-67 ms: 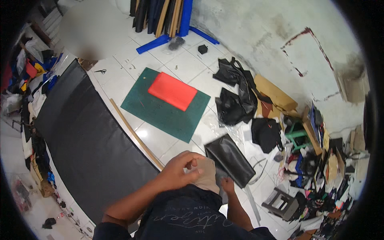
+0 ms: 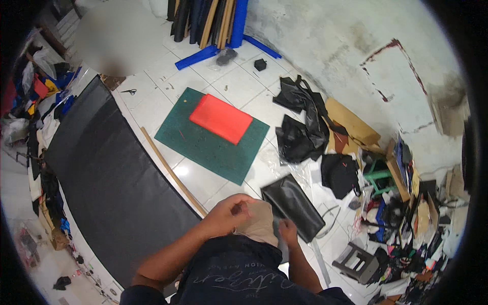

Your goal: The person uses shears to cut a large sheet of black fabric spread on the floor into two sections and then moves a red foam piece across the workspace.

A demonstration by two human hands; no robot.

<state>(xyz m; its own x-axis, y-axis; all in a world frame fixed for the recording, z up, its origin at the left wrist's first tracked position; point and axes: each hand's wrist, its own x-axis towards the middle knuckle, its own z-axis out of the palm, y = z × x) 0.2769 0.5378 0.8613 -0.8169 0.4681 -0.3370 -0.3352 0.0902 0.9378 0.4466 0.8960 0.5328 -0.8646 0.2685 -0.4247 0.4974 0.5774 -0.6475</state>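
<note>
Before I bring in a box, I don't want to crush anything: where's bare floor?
Mostly bare tile lies between the green mat and the blue strips; a narrower patch separates mat from wooden strip. Crowded: right side, mixed heap beside the grey stool.

Material (image 2: 221,119) on mat (image 2: 203,150) — sheet (image 2: 117,173) to its left.

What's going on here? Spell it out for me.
A person's left hand is curled by their beige clothing; the right hand is close to a folded black piece. Whether either holds anything is unclear. A red rectangular piece lies on the green mat on the tiled floor, left of which spreads a large black sheet.
</note>
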